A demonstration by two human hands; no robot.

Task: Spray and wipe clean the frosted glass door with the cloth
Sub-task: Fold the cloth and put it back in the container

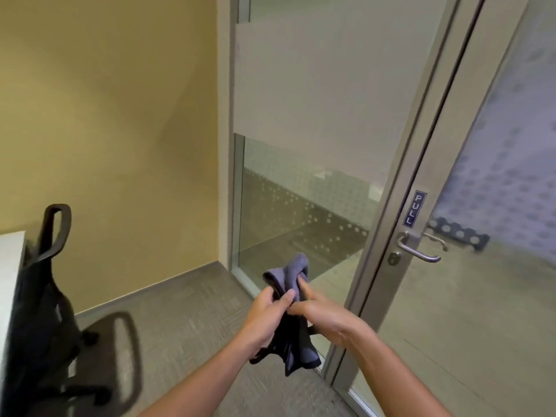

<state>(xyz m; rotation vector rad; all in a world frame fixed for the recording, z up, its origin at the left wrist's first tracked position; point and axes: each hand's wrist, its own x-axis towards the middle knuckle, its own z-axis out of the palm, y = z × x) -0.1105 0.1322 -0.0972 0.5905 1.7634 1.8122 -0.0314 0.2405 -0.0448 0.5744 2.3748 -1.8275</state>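
Both hands are together out front, working one cloth (290,291) between them. The left hand (264,314) is closed around its middle, thumb pressed over the fabric, and the right hand (323,316) pinches it from the other side with fingertips tucked into the folds. It's a blue-grey microfibre cloth, bunched up, one end poking above the hands and a darker end hanging below them. It looks like it's being folded or gathered, not yet put to the glass.

Beyond the hands, the frosted glass door (487,266) stands to the right, well clear of the cloth, with a metal lever handle (419,249), a keyhole just under it and a PULL sign (415,209) on the frame above. Left of the door is a fixed glass panel (304,115), frosted in a wide band, clear below. Further left, a yellow wall (114,115), carpeted floor (180,311) and a black office chair (45,296) beside a white tabletop (10,251) edge.

Progress: I'd call this early or between passes. No spray bottle is in view, and I can't make out droplets or wipe streaks on the door, so spraying and wiping both appear to remain.

The count: two hands, one cloth, one door, one handle, one sign, one side panel, one chair.
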